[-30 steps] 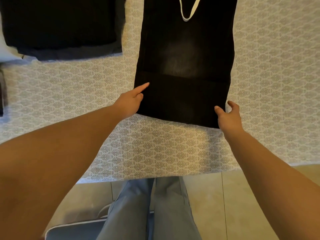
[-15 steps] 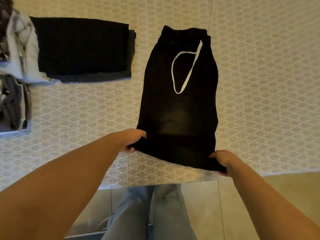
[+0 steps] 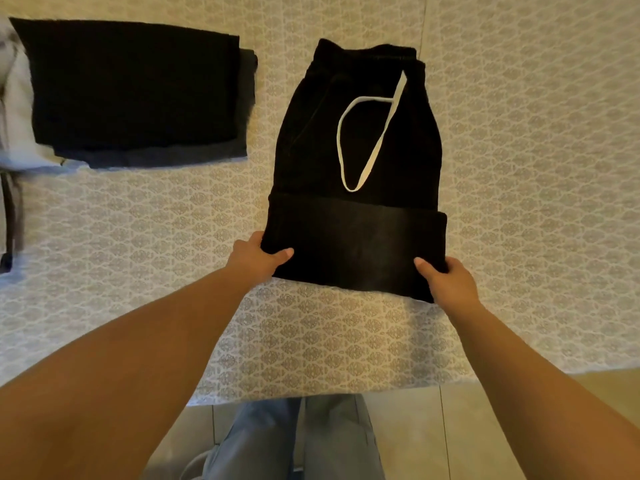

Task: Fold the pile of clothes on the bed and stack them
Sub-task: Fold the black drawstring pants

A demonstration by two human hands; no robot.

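Note:
Black trousers (image 3: 356,216) with a white drawstring (image 3: 367,143) lie lengthwise on the patterned bedspread (image 3: 156,230), waistband at the far end. Their near end is folded up over the middle. My left hand (image 3: 258,259) grips the near left corner of the fold, thumb on top. My right hand (image 3: 446,280) grips the near right corner the same way. A folded stack of black and grey clothes (image 3: 135,91) lies to the left on the bed.
White and grey garments (image 3: 14,133) lie at the far left edge. The bed's near edge runs across the lower part of the view, with tiled floor (image 3: 415,434) and my jeans-clad legs (image 3: 298,441) below it.
Both hands took hold of the trousers' near end and folded it up over the middle part. The view shifted so more of the bed and the left stack shows.

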